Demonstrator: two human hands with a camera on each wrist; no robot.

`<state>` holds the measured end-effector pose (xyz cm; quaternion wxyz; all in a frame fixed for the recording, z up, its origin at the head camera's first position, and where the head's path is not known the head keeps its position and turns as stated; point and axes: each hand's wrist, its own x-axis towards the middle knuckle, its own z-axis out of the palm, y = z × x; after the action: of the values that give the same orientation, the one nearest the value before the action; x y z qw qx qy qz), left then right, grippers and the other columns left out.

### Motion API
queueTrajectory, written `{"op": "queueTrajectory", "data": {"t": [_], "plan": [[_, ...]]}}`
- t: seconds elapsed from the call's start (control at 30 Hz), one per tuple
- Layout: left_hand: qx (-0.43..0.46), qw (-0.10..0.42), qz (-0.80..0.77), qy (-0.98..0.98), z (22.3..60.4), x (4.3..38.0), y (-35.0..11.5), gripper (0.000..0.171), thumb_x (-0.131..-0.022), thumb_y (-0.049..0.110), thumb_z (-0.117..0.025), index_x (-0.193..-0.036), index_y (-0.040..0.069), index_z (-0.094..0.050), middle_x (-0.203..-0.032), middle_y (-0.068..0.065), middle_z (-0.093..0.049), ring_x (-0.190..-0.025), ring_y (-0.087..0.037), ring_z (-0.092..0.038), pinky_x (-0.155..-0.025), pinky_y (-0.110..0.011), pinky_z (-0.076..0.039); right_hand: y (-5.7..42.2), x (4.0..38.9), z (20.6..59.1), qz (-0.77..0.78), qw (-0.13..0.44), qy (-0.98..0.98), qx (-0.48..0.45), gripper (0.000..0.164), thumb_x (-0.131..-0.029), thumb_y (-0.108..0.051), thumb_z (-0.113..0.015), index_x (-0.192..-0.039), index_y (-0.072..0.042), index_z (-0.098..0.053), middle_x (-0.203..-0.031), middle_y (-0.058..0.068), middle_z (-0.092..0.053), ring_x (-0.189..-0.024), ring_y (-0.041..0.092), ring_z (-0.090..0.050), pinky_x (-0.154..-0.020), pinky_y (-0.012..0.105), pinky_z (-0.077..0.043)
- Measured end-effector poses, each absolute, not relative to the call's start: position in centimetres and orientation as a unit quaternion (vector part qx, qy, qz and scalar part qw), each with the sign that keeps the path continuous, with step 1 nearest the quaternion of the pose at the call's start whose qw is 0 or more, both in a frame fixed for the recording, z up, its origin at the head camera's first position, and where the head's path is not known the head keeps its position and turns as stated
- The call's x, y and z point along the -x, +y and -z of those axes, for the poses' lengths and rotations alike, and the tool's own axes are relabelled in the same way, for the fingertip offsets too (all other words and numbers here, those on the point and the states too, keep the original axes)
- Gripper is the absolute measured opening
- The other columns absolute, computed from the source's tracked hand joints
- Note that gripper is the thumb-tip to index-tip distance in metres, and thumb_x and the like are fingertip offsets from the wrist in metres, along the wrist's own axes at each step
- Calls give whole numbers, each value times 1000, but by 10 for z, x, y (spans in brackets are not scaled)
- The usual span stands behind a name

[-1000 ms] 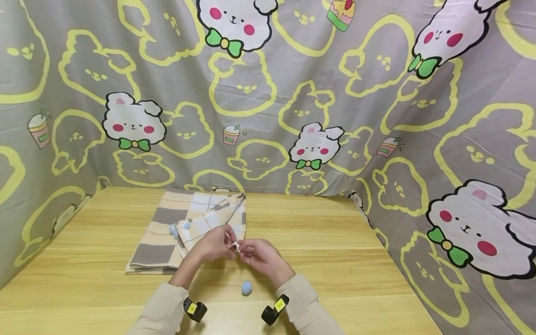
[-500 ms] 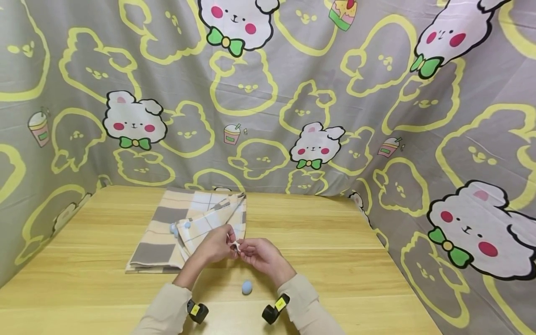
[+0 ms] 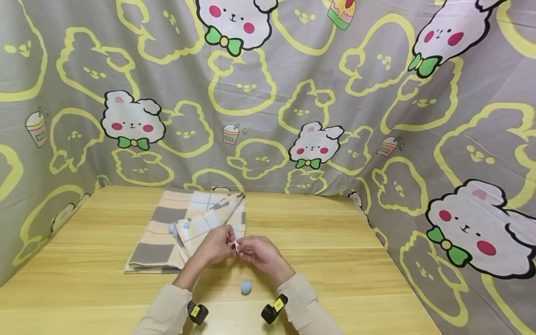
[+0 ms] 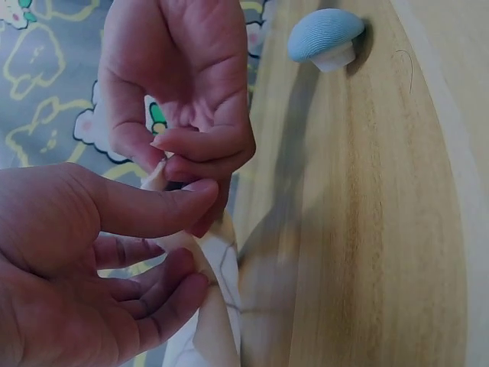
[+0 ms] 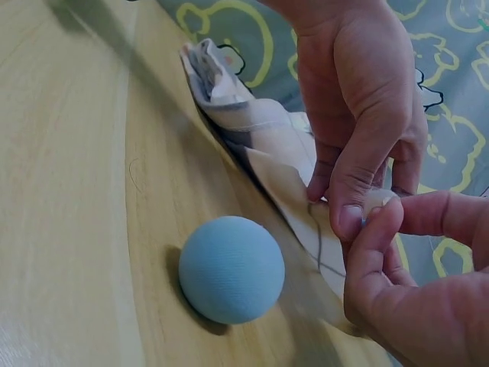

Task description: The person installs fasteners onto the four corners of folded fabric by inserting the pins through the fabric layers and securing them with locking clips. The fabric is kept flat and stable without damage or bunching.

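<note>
Right wrist: hands pinch whitish piece near ribbed blue dome

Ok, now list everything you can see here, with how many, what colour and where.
Checked cloth: one, cream, grey and white, folded, left of centre on the table
Loose knob: one, light blue cap, white stem, on the table between the forearms
Other blue pieces: at least two, light blue, at the left end of the cloth's turned-over flap
Table: one, light wood, beneath it all
Curtain: grey with yellow outlines and white rabbits, behind and at both sides
Wrist cameras: two, black with yellow labels, at the cuffs
Sleeves: two, beige, bottom of the head view
Left hand, right hand: one each, pinching what looks like the cloth's corner
</note>
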<state>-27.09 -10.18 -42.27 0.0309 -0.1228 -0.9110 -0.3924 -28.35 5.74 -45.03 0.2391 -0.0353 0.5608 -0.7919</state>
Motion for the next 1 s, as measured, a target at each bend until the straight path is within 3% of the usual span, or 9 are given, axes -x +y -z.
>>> {"op": "queueTrajectory", "data": {"t": [0.27, 0.63, 0.77, 1.0], "plan": [[127, 39, 378, -916, 422, 271, -101, 28, -61, -11, -68, -76, 8, -53, -65, -1, -49, -60, -16, -45, -55, -29, -37, 57, 284, 450, 787, 239, 567, 44, 12, -80, 9, -54, -89, 4, -60, -76, 9, -64, -65, 11, -60, -63, 21, -51], [121, 46, 363, -923, 421, 270, -101, 33, -57, -8, -75, -76, 9, -54, -64, 0, -49, -60, -16, -46, -56, -30, -37, 58, 285, 453, 798, 250, 547, 44, 13, -82, 12, -51, -89, 3, -58, -75, 8, -65, -67, 13, -62, -66, 22, -51], [116, 23, 373, -920, 418, 271, -104, 33, -59, -4, -78, -78, 9, -55, -66, -1, -51, -60, -16, -47, -56, -30, -38, 58, 286, 454, 803, 244, 542, 30, 14, -79, 12, -53, -89, 3, -58, -76, 8, -64, -68, 13, -62, -66, 22, -51], [140, -38, 424, -894, 406, 272, -122, 19, -70, 3, -78, -79, 6, -62, -74, -1, -61, -70, -17, -57, -67, -31, -45, 57, 288, 455, 808, 244, 536, 16, 27, -77, 13, -53, -104, 14, -53, -75, 8, -63, -66, 11, -60, -65, 22, -50]]}}
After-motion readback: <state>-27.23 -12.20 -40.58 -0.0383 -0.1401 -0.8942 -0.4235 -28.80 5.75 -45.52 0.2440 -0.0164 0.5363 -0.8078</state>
